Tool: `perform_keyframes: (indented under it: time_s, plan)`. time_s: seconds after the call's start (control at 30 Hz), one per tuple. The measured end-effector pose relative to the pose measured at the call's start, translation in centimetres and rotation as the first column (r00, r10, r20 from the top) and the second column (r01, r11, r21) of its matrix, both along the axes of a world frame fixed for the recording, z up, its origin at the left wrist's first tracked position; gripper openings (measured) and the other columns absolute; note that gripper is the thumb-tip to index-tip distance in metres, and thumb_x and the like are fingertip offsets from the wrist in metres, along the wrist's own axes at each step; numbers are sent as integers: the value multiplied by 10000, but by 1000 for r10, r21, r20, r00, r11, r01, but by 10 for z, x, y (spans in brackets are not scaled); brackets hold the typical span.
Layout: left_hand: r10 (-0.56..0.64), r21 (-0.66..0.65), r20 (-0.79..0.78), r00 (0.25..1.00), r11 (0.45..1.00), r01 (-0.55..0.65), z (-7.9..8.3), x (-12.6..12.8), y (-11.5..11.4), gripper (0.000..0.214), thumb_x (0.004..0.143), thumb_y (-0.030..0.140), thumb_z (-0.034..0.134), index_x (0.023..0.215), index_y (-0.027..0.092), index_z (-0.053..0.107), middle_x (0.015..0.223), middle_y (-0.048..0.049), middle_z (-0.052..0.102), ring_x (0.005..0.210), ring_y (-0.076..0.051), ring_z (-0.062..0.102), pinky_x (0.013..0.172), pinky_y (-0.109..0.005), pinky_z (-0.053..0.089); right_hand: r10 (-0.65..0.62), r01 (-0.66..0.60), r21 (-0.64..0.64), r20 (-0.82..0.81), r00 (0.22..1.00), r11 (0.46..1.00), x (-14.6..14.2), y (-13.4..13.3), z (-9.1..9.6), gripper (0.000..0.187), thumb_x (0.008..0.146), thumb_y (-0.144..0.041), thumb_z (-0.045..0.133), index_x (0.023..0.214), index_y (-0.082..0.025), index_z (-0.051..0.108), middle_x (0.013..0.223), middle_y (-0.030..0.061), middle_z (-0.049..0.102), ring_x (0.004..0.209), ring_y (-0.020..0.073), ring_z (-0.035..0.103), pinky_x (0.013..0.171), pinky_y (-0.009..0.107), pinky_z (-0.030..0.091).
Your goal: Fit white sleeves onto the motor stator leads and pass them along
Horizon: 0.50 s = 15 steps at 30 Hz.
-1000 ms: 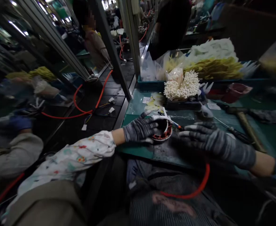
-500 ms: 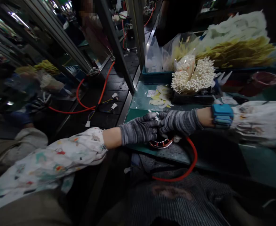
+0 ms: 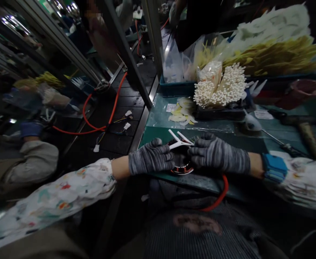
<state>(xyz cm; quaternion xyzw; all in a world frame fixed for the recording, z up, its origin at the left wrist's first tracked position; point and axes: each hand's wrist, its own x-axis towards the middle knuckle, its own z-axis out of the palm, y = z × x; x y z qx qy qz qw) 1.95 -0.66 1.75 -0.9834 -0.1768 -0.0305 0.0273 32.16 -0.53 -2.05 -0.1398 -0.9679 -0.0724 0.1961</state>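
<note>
Between my hands, at the front edge of the green bench (image 3: 154, 135), sits a round motor stator (image 3: 182, 169) with copper-coloured windings along its rim. My left hand (image 3: 151, 157), in a grey striped glove, has its fingers against the stator's left side. My right hand (image 3: 219, 154), gloved alike, is curled round its right side, the fingertips partly hidden. Thin white sleeves (image 3: 179, 144) stick up and fan out from the stator's far side, between the fingertips. A thick red sleeved cable (image 3: 219, 199) hangs from below my right hand over the bench edge.
A bundle of thin white tubes (image 3: 219, 88) stands behind the hands, near a blue bin (image 3: 178, 88) and yellow sheets (image 3: 279, 59). A screwdriver (image 3: 273, 136) and hammer (image 3: 307, 133) lie right. A metal post (image 3: 125, 50) rises left; beyond it shows a co-worker's gloved hand (image 3: 31, 130).
My hands have moved apart to the stator's two sides, the right one shifting right and lower. The white sleeves show more plainly. The hammer and screwdriver are now uncovered by my right arm.
</note>
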Motion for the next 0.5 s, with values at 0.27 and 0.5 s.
perform_keyframes:
  time_s: [0.27,0.5]
  plan:
    - [-100,11,107,989,995,99,10,8,20,509,993,738,579,1340,381,682,1428,-4,726,1309,-276,585,1249,-508,173,-721,435,-600,-394,570,671,9,-108,-42,467,1045,-247,605,1501,-326,543,1364,83,700,1188,265,718,943,423,642]
    - [176,-294,-54,983,938,-184,21,105,42,521,900,537,801,1282,191,728,1116,-111,762,1137,-328,681,1167,-590,388,-759,487,-596,-382,528,639,37,-100,-5,288,1065,-289,585,1338,-311,673,1159,54,815,988,261,801,861,416,690]
